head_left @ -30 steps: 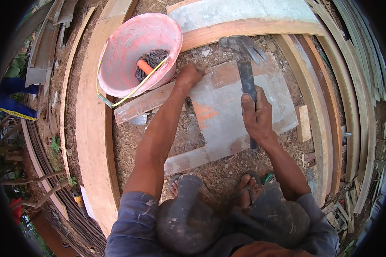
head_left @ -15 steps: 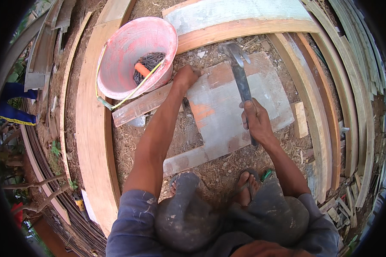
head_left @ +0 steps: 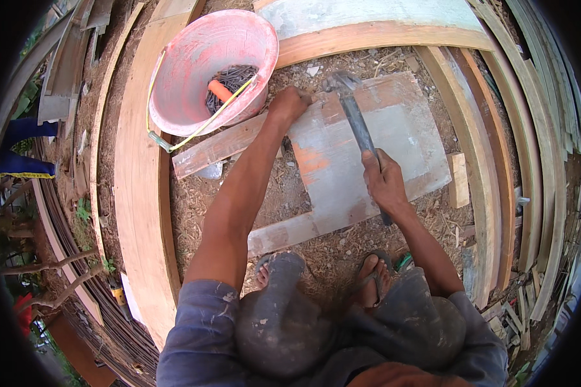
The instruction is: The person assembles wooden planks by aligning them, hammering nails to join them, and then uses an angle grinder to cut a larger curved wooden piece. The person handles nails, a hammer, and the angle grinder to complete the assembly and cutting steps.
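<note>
Head view: at upper centre, the left hand (head_left: 289, 103) pinches something too small to tell against the grey board (head_left: 381, 155). The right hand (head_left: 384, 184) is closed around the hammer (head_left: 355, 119), head down beside it. Nailing looks unfinished; 1 pink bucket (head_left: 200, 58) sits upper left.

Pink plastic bucket (head_left: 203, 61), upper left, with a yellow wire handle; it holds dark nails (head_left: 229, 79) and an orange-handled tool (head_left: 221, 91). Long curved wooden plank (head_left: 139, 193) lying left of the bucket, on the ground. Pale board (head_left: 374, 18) across the top, a bare timber (head_left: 381, 35) along its lower edge. Stacked wooden planks (head_left: 526, 148) at the right side. Small wood block (head_left: 459, 179) just beside that stack. Ground (head_left: 206, 200) covered in sawdust and chips. Blue cloth (head_left: 20, 164) at far left. Pair of sandals (head_left: 374, 280), worn, bottom centre.
</note>
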Available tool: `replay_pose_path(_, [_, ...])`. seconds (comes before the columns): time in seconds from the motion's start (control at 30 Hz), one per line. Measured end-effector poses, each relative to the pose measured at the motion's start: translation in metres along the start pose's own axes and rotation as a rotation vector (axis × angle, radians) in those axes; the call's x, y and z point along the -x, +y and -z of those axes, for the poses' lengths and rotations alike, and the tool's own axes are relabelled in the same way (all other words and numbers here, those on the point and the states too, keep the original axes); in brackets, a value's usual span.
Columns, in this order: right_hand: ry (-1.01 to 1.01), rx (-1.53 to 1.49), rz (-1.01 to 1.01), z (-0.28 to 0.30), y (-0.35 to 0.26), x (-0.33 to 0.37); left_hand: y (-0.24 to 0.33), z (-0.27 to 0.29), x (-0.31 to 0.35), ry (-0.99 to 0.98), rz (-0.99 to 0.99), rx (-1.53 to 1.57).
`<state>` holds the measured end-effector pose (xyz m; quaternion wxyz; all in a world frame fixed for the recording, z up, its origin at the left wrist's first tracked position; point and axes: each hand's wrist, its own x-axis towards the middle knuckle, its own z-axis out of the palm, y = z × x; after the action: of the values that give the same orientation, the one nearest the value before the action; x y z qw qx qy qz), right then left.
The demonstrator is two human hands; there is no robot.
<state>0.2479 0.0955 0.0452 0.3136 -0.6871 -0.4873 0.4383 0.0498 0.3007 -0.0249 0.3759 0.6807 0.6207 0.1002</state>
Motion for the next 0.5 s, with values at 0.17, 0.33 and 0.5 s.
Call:
replay_pose_path(0.17, [0.172, -0.388, 0.588, 0.026, -0.056, 0.010, -0.006, 0.001, 0.003, 0.013, -0.018, 0.020])
replay_pose_path(0.33, [0.043, 0.339, 0.026, 0.013, -0.010, 0.001, 0.013, 0.003, -0.004, -0.109, 0.048, -0.020])
replay_pose_path(0.5, [0.069, -0.031, 0.087, 0.016, -0.034, -0.004, -0.025, -0.020, 0.004, -0.042, -0.062, 0.020])
